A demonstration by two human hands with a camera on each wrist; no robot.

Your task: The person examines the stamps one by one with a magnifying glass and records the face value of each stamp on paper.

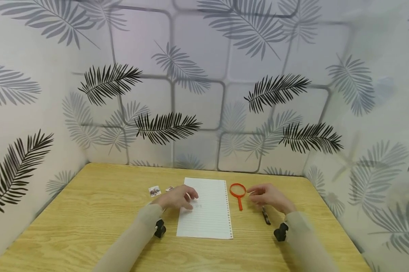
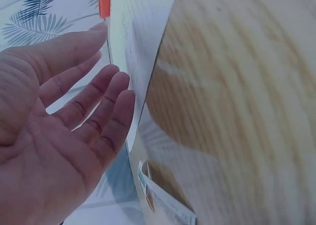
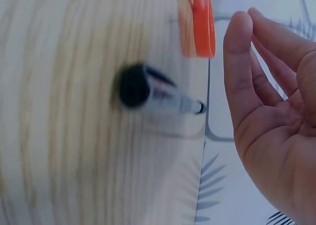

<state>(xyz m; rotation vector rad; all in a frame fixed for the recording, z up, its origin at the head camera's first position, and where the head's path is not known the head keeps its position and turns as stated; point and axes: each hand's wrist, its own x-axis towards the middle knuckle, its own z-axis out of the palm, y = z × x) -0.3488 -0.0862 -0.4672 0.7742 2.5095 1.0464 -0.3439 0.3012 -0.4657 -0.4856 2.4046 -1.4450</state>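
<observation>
Two hands, fingers relaxed and slightly bent, left hand (image 1: pixel 178 197) over the left edge of lined paper (image 1: pixel 206 221), right hand (image 1: pixel 271 197) just beside red magnifying glass (image 1: pixel 239 197), marker (image 1: pixel 266 216) near, wide room toward tabletop (image 1: pixel 71 211) left edge

Pale back wall (image 1: pixel 197 102) with leaf print: sharp black leaves (image 1: pixel 168 128), fainter grey leaves (image 1: pixel 258 34). Grey lines (image 1: pixel 172 109) forming rounded squares among leaves. Left wall (image 1: pixel 7 121) and right wall (image 1: pixel 394 124) in similar leaf print, one either side. Yellowish wooden table (image 1: pixel 88 211), grain showing, far edge along back wall. Light soft, fairly even. Wall bluish in left wrist view.
</observation>
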